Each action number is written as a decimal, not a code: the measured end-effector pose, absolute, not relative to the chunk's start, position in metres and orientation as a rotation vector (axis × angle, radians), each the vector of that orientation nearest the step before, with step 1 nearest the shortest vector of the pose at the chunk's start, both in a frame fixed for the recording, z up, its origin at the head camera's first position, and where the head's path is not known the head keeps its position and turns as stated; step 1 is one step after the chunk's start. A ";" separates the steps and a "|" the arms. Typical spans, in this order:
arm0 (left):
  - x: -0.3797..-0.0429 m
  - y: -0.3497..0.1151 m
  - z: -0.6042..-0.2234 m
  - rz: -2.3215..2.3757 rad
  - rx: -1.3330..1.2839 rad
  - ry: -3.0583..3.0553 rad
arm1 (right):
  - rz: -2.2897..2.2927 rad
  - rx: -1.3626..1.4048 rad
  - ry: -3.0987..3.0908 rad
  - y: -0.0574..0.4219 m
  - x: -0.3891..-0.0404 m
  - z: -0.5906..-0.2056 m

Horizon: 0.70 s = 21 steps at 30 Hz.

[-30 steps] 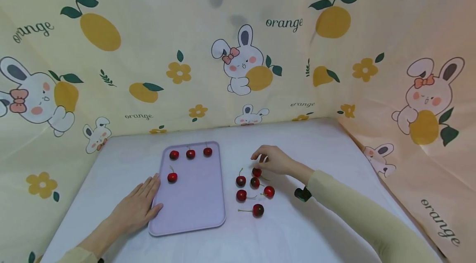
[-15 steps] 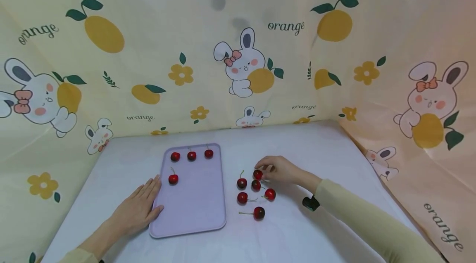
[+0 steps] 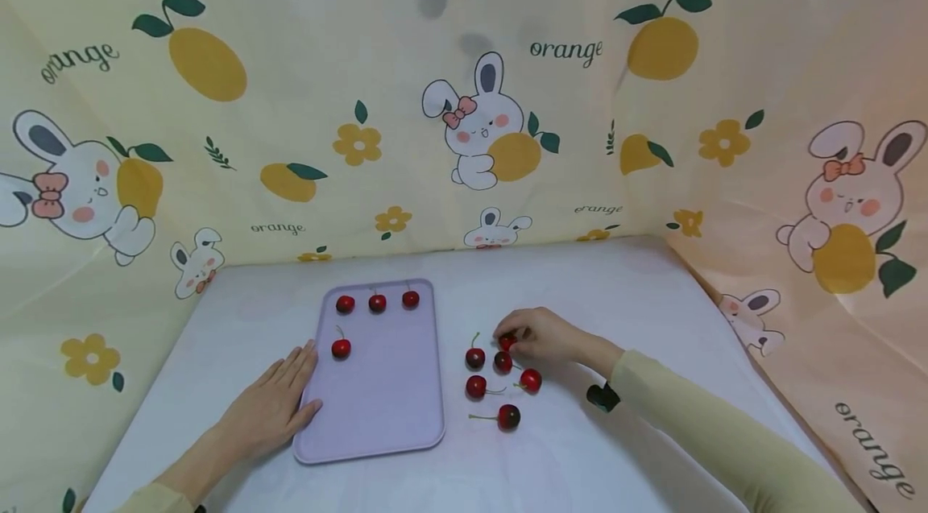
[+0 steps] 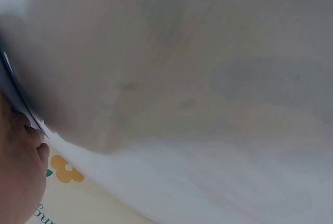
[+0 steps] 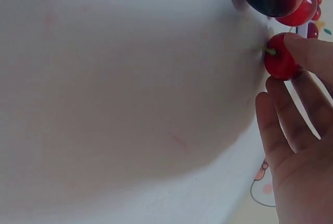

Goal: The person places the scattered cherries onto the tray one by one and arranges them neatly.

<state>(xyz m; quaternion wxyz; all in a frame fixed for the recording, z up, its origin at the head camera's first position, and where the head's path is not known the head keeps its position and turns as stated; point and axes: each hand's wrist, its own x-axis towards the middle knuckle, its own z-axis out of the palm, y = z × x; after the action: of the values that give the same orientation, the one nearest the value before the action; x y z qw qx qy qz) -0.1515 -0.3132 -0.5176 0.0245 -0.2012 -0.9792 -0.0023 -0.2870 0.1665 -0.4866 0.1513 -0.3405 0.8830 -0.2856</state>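
Now pinching a round, glossy red cherry [image 5: 281, 63] in the right hand [image 3: 544, 335], low at the white bench [image 3: 580, 279], right of the rectangular lilac tray [image 3: 384, 400]; well apart from the left hand [image 3: 268, 400], straight-fingered along the tray's left rim.

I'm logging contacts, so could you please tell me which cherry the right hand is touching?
The cherry farthest back of those off the tray; the right hand pinches it and no other.
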 end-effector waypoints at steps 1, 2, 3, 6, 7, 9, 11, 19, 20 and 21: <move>-0.152 -0.313 -0.518 -0.007 -0.621 -3.033 | -0.818 -0.974 2.537 0.167 -0.288 -0.487; -0.152 -0.313 -0.518 -0.005 -0.622 -3.033 | -0.816 -0.980 2.541 0.167 -0.288 -0.487; -0.152 -0.313 -0.518 -0.005 -0.624 -3.033 | -0.812 -0.985 2.545 0.168 -0.289 -0.487; -0.152 -0.312 -0.517 -0.006 -0.629 -3.032 | -0.816 -1.000 2.550 0.170 -0.290 -0.487; -0.152 -0.312 -0.517 -0.005 -0.630 -3.034 | -0.822 -1.001 2.548 0.171 -0.290 -0.486; -0.152 -0.312 -0.517 -0.003 -0.635 -3.033 | -0.836 -1.005 2.549 0.173 -0.291 -0.484; -0.151 -0.312 -0.516 -0.008 -0.637 -3.039 | -0.850 -1.015 2.558 0.175 -0.292 -0.481; -0.151 -0.312 -0.515 0.000 -0.632 -3.049 | -0.932 -1.047 2.651 0.175 -0.299 -0.466; -0.151 -0.312 -0.515 -0.001 -0.632 -3.051 | -0.953 -1.043 2.658 0.174 -0.299 -0.465; -0.151 -0.312 -0.515 -0.001 -0.630 -3.051 | -0.978 -1.035 2.662 0.173 -0.300 -0.464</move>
<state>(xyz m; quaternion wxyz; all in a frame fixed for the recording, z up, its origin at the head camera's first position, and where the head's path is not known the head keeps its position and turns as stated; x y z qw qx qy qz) -0.1514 -0.3118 -0.5149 0.0129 -0.2021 -0.9793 -0.0003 -0.3002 0.1729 -0.4638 0.0611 -0.3423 0.8802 -0.3232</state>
